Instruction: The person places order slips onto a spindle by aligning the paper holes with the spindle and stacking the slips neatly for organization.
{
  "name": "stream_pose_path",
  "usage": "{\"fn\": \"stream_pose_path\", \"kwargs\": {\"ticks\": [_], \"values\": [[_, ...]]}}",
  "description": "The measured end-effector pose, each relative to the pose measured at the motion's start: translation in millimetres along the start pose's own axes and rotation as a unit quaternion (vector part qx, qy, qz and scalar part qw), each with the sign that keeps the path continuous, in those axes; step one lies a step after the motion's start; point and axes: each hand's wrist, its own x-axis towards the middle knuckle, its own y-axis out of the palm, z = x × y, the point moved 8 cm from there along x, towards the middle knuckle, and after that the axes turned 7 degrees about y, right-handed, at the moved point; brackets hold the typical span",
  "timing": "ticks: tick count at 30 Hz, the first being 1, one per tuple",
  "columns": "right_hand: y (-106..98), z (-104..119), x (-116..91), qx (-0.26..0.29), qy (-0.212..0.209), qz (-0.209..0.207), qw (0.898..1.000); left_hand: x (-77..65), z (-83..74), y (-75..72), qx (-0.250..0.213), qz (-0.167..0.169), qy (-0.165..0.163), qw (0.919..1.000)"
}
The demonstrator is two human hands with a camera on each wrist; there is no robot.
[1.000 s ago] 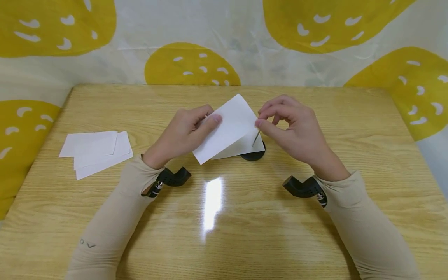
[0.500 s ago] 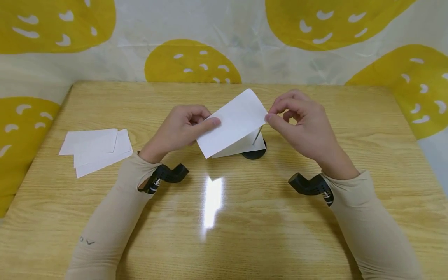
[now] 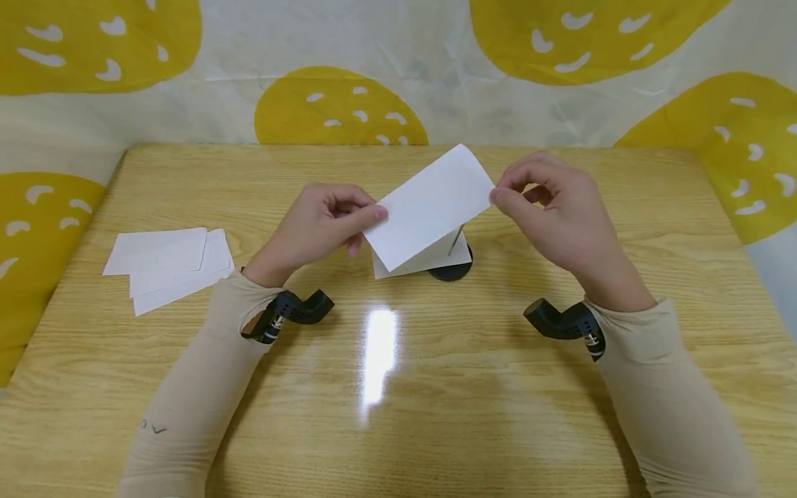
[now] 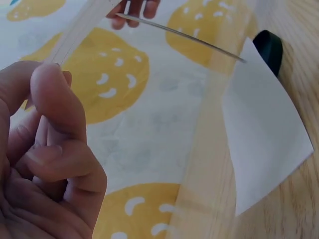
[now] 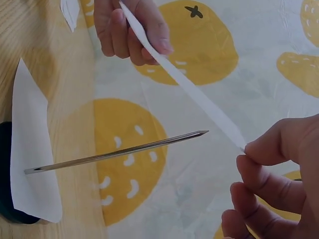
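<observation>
Both hands hold up a white paper slip above a bill spike with a round black base. My left hand pinches its left end, thumb on top. At the right corner, my right hand pinches it between thumb and fingertips. The metal spike stands upright; its pointed tip shows bare, close under the held slip in the right wrist view. A second paper slip is pierced by the spike and lies low over the base, partly hidden by the held slip in the head view.
Several white paper slips lie overlapped at the table's left side. The wooden table meets a patterned cloth at its back edge. Small black wrist cameras stick out from both sleeves.
Both hands stay on the held slip, which has moved right and farther back in the head view. The right hand has shifted right and the slip's lower edge now covers less of the pierced slip.
</observation>
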Motion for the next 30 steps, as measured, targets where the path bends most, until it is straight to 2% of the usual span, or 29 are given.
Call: {"fn": "stream_pose_path", "kwargs": {"ticks": [5, 10, 16, 20, 25, 30], "values": [[0, 1, 1, -0.016, 0.001, 0.007, 1.0, -2.3, -2.5, -4.2, -0.032, -0.024, 0.006, 0.9992], [2, 0, 2, -0.02, 0.004, 0.02, 1.0, -1.5, -3.9, -4.5, -0.033, -0.034, 0.018, 0.9987], [6, -4, 3, -0.021, 0.014, 0.036, 0.999, -1.1, -1.9, -5.3, -0.044, -0.047, 0.014, 0.9979], [9, -8, 4, -0.018, 0.031, 0.052, 0.998, -0.8, -1.3, -6.1, -0.037, -0.05, 0.013, 0.998], [11, -8, 4, -0.021, 0.033, 0.07, 0.997, -0.6, -1.6, -6.9, -0.023, -0.05, 0.015, 0.9984], [8, -9, 4, -0.031, 0.037, 0.065, 0.997, 0.0, -2.0, -4.9, -0.03, -0.045, 0.017, 0.9984]]}}
